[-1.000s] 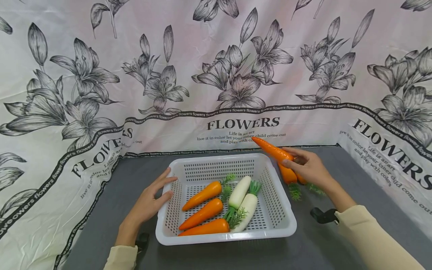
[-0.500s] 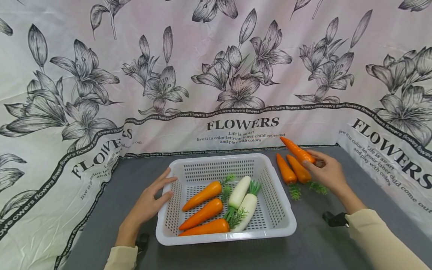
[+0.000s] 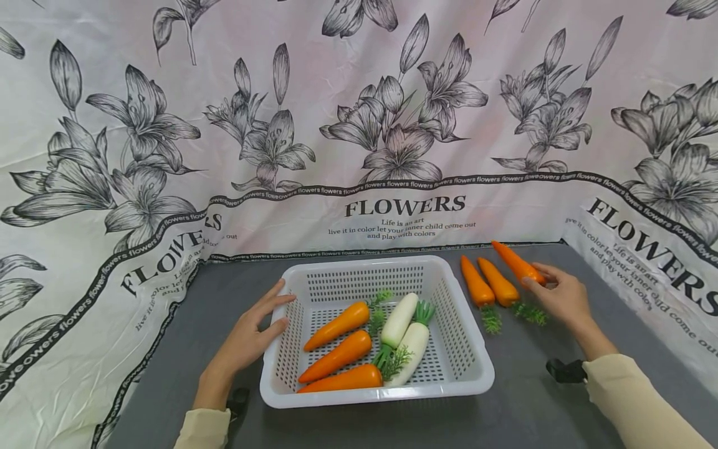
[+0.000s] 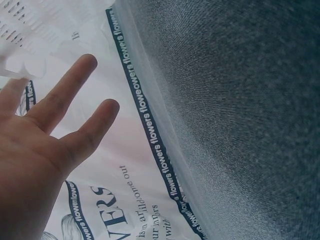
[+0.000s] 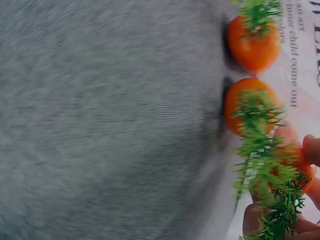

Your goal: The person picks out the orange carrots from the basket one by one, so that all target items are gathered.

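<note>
My right hand [image 3: 563, 302] pinches an orange carrot [image 3: 513, 260] by its thick end, its tip pointing away towards the back cloth. In the right wrist view, green leaves [image 5: 267, 165] of the held carrot hang over part of the fingers. Just left of it lie two more carrots, one [image 3: 477, 284] nearer the basket and another [image 3: 498, 284] beside it. My left hand [image 3: 241, 340] rests on the left rim of a white perforated basket [image 3: 376, 398], fingers extended. Inside the basket are several vegetables, among them a carrot [image 3: 339, 357] and a white radish [image 3: 399, 319].
A grey tabletop [image 3: 521, 399] carries everything. Behind and at both sides hangs a white cloth [image 3: 404, 221] printed with flowers and lettering. A black wrist device [image 3: 565, 371] sits at my right sleeve.
My right hand has carried the carrot rightwards and lower, from beside the basket's back right corner to the right of the two lying carrots. The left hand and basket stay put.
</note>
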`<state>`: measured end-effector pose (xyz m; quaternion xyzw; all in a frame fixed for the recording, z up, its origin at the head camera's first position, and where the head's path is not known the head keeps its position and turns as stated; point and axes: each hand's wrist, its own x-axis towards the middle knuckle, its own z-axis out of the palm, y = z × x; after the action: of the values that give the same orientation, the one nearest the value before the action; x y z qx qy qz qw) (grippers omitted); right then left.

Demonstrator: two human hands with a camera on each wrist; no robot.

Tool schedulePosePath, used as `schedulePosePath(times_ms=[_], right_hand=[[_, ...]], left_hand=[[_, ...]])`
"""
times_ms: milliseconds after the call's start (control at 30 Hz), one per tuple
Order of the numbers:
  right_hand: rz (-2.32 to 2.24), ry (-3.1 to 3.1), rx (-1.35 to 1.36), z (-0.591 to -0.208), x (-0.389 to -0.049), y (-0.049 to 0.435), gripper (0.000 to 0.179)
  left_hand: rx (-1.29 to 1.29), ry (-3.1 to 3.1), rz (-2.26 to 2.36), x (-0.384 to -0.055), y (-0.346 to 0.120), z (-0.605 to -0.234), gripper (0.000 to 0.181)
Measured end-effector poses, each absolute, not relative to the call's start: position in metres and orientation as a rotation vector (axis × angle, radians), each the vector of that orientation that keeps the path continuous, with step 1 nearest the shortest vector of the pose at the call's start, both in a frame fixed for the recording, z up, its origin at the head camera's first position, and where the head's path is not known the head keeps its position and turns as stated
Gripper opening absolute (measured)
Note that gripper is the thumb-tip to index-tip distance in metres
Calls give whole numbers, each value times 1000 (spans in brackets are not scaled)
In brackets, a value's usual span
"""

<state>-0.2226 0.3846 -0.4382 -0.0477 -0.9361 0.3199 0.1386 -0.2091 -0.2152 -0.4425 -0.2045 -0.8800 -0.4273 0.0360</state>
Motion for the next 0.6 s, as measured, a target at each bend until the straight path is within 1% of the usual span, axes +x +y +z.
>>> schedulePosePath(times_ms=[333,600], right_hand=[[907,-2762,-220,-459,-224,390,62],[922,-2785,-249,-467,-221,392,65]], left_hand=[[-611,-2713,-1307,-209,-215,-443,44],[-616,-2708,-1312,-210,-214,-443,45]])
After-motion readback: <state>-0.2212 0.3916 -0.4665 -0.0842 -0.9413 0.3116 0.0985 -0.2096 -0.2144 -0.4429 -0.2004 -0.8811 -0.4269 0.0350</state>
